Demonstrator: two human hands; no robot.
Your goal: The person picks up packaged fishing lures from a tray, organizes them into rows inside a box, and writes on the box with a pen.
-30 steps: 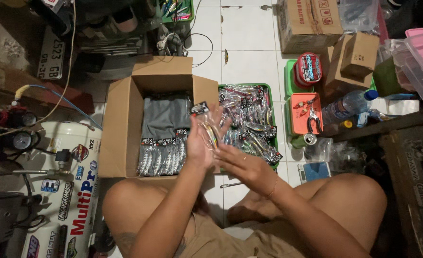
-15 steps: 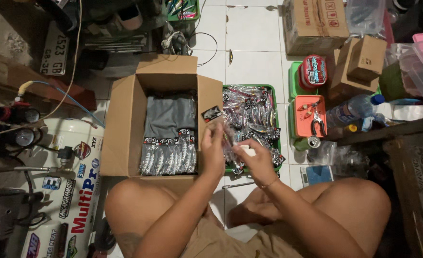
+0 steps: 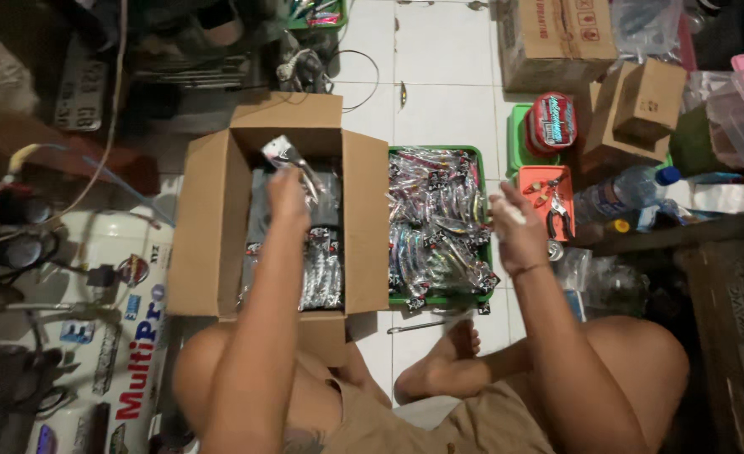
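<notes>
I sit on the floor with an open cardboard box (image 3: 204, 235) in front of my left knee. My left hand (image 3: 288, 192) is over the box and grips a clear plastic packet (image 3: 286, 155) with a dark header. Rows of similar packets (image 3: 321, 269) lie inside the box. Right of it, a green tray (image 3: 439, 298) is heaped with shiny packets (image 3: 435, 223). My right hand (image 3: 515, 223) hovers above the tray's right edge, fingers apart, holding nothing that I can see.
An orange tray with pliers (image 3: 548, 197), a red tin (image 3: 552, 122) and a water bottle (image 3: 620, 192) sit right of the green tray. Cardboard boxes (image 3: 641, 105) stand at the back right. Cables and white equipment (image 3: 111, 336) crowd the left. A thin metal tool (image 3: 414, 325) lies by my foot.
My hands, together over the green tray a second ago, have parted. The left hand carried a packet leftward over the cardboard box; the right hand moved to the tray's right edge.
</notes>
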